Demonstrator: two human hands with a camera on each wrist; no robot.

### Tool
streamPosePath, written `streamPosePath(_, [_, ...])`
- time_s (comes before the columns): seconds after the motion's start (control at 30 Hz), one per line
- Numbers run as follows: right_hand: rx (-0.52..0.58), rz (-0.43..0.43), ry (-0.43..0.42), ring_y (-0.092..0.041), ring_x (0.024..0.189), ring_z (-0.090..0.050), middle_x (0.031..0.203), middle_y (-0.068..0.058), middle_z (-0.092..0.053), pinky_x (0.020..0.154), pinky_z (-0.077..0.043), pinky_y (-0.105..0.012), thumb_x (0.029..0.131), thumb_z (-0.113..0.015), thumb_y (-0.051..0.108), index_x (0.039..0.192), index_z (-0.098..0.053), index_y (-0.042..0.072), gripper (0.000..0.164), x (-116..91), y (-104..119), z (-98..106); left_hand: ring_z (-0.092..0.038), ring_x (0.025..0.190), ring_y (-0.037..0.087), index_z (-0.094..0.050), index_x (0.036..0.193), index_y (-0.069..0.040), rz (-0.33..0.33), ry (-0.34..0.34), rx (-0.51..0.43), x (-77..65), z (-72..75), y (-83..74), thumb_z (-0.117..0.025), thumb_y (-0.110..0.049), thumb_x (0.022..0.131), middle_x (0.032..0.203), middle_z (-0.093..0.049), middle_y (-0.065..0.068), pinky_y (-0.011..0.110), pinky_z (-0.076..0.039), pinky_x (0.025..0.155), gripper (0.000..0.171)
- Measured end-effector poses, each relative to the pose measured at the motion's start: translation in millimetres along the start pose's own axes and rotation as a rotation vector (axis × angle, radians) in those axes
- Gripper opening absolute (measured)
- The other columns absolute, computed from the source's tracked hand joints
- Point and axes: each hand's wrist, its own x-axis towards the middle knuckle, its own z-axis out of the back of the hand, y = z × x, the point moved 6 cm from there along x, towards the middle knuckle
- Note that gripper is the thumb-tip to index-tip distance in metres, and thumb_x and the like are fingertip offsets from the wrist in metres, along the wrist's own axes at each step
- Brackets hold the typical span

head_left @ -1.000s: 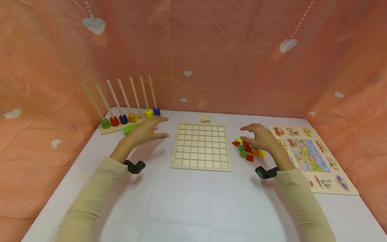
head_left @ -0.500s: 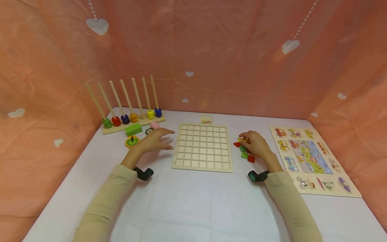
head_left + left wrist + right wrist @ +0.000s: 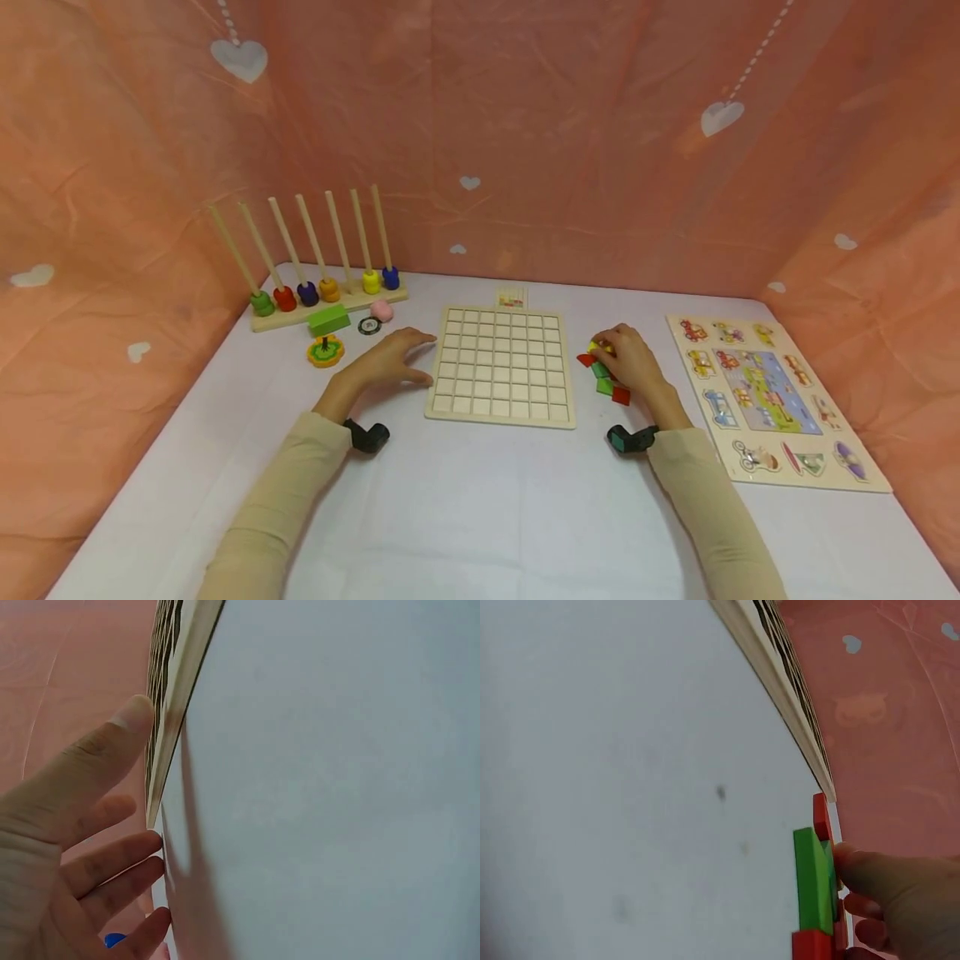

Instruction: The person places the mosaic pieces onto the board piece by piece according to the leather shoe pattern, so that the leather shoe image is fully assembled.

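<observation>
Several coloured tiles (image 3: pixel 604 386), red, green and yellow among them, lie in a cluster between a wooden grid board (image 3: pixel 501 364) and the right edge of the white tabletop (image 3: pixel 480 508). The right hand (image 3: pixel 628 358) has its thumb and fingertips at these tiles; whether its grip pinches 1 of them cannot be told. The grip of the left hand (image 3: pixel 386 358) is relaxed, thumb and fingers apart, just beside the grid board's left edge. A picture puzzle (image 3: pixel 780 480) lies along the tabletop's right edge. At the far left corner stands a rack (image 3: pixel 348 294) with 7 posts, 6 bearing beads; near it lie a green block (image 3: pixel 328 320) and a tree-shaped toy (image 3: pixel 326 351).
</observation>
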Motion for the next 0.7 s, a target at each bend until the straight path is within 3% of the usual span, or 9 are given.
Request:
streamPosePath(0.2, [0.132,0.032,-0.042,-0.025,0.074,-0.049,0.083,-0.014,-0.056,0.067,-0.042,-0.035,0.086,-0.065,0.005,0.101,-0.055,-0.002,0.020,2,5,-1,-0.041,0.122,0.037,-0.049,0.132,0.002,0.028,-0.012,0.004,0.3,-5.1,4.8,-0.079,-0.027,0.074,0.130,-0.048,0.022,0.050,-0.029,0.104,0.071])
streamPosePath(0.33, [0.218,0.038,-0.055,-0.023,0.073,-0.054,0.082,-0.013,-0.059,0.066,-0.044,-0.033,0.086,-0.064,0.004,0.100,-0.057,0.000,0.017,8,18,-3,-0.039,0.123,0.037,-0.049,0.133,-0.001,0.044,-0.009,0.014,0.3,-5.0,6.2,-0.079,-0.028,0.074,0.131,-0.046,0.022,0.051,-0.029,0.104,0.072])
streamPosePath(0.5, [0.336,0.073,-0.046,-0.026,0.082,-0.059,0.090,-0.014,-0.064,0.072,-0.049,-0.036,0.085,-0.064,0.002,0.101,-0.062,-0.001,0.017,20,50,-9,-0.039,0.122,0.037,-0.049,0.133,-0.001,0.040,-0.006,0.008,-1.5,-4.8,5.3,-0.078,-0.029,0.074,0.130,-0.046,0.022,0.052,-0.029,0.104,0.071])
streamPosePath(0.7, [0.436,0.165,0.017,-0.021,0.083,-0.059,0.093,-0.012,-0.065,0.074,-0.049,-0.031,0.087,-0.064,0.004,0.104,-0.063,0.000,0.018,37,94,-28,-0.039,0.122,0.037,-0.050,0.133,-0.002,0.043,-0.006,-0.007,-1.9,-5.0,4.2,-0.078,-0.029,0.075,0.130,-0.045,0.021,0.052,-0.028,0.104,0.070])
